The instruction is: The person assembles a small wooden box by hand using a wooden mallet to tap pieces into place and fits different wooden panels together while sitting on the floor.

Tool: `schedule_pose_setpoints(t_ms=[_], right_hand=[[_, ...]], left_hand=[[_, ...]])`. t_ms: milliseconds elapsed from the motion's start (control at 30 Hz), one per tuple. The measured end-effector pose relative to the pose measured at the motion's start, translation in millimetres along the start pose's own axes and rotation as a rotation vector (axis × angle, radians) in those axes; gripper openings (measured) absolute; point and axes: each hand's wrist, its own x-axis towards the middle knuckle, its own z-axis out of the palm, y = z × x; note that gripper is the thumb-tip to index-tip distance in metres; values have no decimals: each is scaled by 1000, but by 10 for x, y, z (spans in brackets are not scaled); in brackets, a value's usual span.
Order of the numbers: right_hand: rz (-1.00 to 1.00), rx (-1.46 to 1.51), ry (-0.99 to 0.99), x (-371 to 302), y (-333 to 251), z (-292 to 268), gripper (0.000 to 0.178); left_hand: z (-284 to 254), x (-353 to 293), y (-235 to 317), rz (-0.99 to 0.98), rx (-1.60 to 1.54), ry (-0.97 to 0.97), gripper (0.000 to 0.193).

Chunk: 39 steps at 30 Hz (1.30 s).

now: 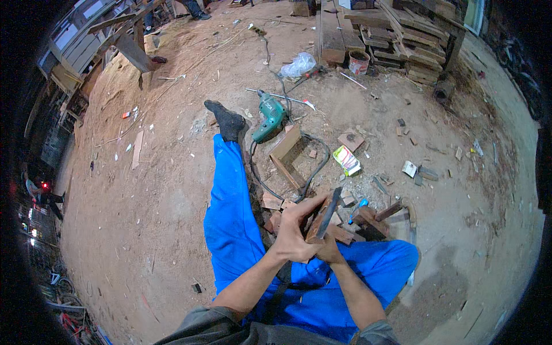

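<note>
A brown wooden piece with a dark, flat long edge (325, 215) is held up at a tilt above my lap. My left hand (293, 237) is closed around its left side, thumb and fingers spread along it. Behind its lower end, my right hand (329, 249) grips it too, its fingers mostly hidden by the wood. Just beyond lies an L-shaped wooden corner (283, 160) on the ground. A green power drill (270, 118) rests next to my outstretched foot, its dark cord (328, 154) looping around the corner piece.
Wood offcuts (274, 219) and a hammer-like tool with a wooden handle (388, 211) lie by my bent knee. Further off are a yellow-white packet (347, 160), a plastic bag (299, 65), a bucket (359, 62) and stacked planks (422, 49). A wooden trestle (131, 46) stands far left.
</note>
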Motion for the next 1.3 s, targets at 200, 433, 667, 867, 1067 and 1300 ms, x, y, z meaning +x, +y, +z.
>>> schedule_pose_setpoints(t_ms=[200, 433, 667, 867, 1067, 1300], right_hand=[[-22, 139, -77, 16, -133, -25, 35], [123, 249, -289, 6, -27, -76, 20], [340, 466, -367, -63, 30, -86, 30], [472, 620, -414, -187, 20, -80, 68], [217, 73, -343, 20, -142, -44, 68], [-40, -419, -170, 125, -308, 101, 59]], left_hand=[[-138, -24, 19, -27, -316, 9, 84], [-280, -62, -230, -99, -721, 28, 101], [-401, 47, -146, -202, -846, -69, 98], [-307, 35, 48, -253, -592, -31, 82], [-193, 53, 86, -115, 59, -45, 67], [37, -42, -66, -96, 474, 299, 69]])
